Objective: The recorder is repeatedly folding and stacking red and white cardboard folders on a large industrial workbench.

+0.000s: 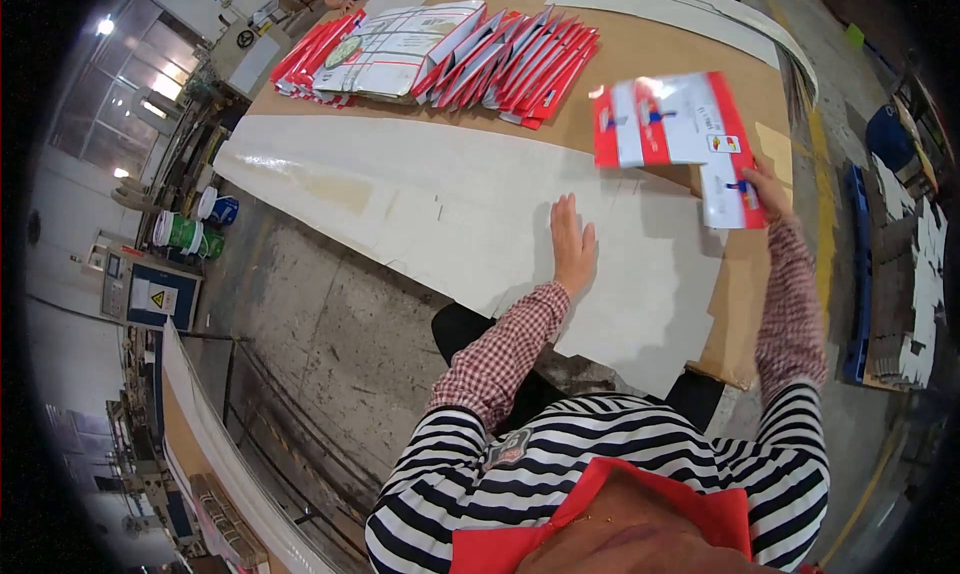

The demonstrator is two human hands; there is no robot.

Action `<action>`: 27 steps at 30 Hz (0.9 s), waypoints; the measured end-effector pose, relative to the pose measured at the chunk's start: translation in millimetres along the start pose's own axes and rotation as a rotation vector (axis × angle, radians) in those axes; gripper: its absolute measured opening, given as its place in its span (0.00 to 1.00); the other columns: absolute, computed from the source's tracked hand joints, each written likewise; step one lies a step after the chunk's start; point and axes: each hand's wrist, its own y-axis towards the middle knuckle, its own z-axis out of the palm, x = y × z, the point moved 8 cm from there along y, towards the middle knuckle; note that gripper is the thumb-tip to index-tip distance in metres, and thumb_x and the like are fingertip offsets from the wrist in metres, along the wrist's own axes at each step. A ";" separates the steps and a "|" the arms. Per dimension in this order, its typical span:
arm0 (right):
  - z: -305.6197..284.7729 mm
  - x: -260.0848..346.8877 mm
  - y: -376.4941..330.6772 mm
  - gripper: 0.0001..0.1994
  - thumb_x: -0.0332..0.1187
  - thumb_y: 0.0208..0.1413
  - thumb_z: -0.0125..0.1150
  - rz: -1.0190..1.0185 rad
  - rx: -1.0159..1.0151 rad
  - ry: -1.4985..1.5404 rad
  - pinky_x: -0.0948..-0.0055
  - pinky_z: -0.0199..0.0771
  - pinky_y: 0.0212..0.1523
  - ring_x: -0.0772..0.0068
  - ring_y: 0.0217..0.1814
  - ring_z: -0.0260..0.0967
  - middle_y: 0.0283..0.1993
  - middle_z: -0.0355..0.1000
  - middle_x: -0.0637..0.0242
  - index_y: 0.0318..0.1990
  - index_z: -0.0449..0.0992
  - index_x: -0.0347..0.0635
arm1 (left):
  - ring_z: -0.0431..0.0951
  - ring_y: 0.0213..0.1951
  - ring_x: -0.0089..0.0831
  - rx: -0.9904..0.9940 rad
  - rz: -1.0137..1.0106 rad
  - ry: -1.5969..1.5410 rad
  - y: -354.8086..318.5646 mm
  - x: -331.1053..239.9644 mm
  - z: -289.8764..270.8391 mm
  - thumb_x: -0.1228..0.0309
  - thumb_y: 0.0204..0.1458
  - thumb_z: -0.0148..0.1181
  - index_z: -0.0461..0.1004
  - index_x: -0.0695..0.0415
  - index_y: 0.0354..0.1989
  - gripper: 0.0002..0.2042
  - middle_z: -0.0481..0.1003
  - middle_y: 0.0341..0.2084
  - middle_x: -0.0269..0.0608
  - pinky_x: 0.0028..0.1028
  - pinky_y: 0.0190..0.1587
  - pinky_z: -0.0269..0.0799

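- One red-and-white card: held above the counter, right hand gripping its right edge, presumably leaving the printed face exposed.
- Left hand: grip empty, fingers extended over white board.
- Bundle: tied across, apparently to hold its layers together.

Operator wears black-and-white striped top, red collar, shield-shaped chest patch, red-and-white checked forearm sleeves.
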 end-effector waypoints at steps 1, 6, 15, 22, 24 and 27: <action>-2.7 -1.6 16.6 0.28 0.28 0.55 0.54 0.098 0.118 -0.073 0.74 0.73 0.47 0.73 0.46 0.71 0.52 0.70 0.60 0.63 0.55 0.37 | 0.43 0.66 0.54 -0.005 -0.005 0.003 -3.0 3.5 -1.4 0.68 0.58 0.44 0.45 0.61 0.66 0.28 0.46 0.64 0.57 0.44 0.66 0.39; 33.3 10.8 91.1 0.27 0.20 0.46 0.58 0.274 0.329 -0.321 0.74 0.76 0.40 0.74 0.38 0.73 0.44 0.74 0.60 0.58 0.65 0.36 | 0.46 0.66 0.48 0.020 -0.131 -0.121 -10.1 12.7 -5.6 0.66 0.60 0.41 0.43 0.62 0.66 0.27 0.48 0.63 0.56 0.39 0.66 0.41; 90.9 -55.1 257.4 0.27 0.22 0.43 0.57 -0.059 -0.178 -0.441 0.69 0.76 0.35 0.69 0.35 0.73 0.40 0.75 0.56 0.56 0.66 0.35 | 0.49 0.64 0.49 0.045 -0.067 -0.158 -5.2 -4.2 5.3 0.65 0.61 0.40 0.44 0.65 0.65 0.27 0.49 0.63 0.56 0.39 0.65 0.44; 222.8 -72.2 263.9 0.23 0.33 0.47 0.61 -0.018 -0.654 -0.931 0.59 0.77 0.33 0.54 0.28 0.76 0.34 0.74 0.47 0.51 0.64 0.36 | 0.52 0.63 0.51 0.041 -0.086 -0.187 -14.1 -0.3 10.3 0.63 0.61 0.41 0.48 0.67 0.64 0.26 0.52 0.61 0.57 0.40 0.64 0.45; 226.3 -51.3 264.4 0.23 0.33 0.48 0.61 -0.329 -0.507 -0.930 0.61 0.76 0.24 0.58 0.25 0.75 0.35 0.74 0.48 0.52 0.63 0.37 | 0.52 0.63 0.51 0.054 -0.051 -0.195 -12.8 -1.8 14.9 0.64 0.61 0.41 0.48 0.66 0.64 0.26 0.52 0.61 0.56 0.40 0.64 0.46; 287.0 -75.0 245.5 0.23 0.30 0.47 0.63 0.098 -0.090 -0.276 0.66 0.72 0.17 0.64 0.24 0.74 0.35 0.75 0.53 0.51 0.64 0.38 | 0.52 0.63 0.50 0.021 -0.117 -0.126 -15.3 24.9 -4.8 0.64 0.61 0.42 0.48 0.65 0.64 0.26 0.52 0.62 0.55 0.39 0.64 0.46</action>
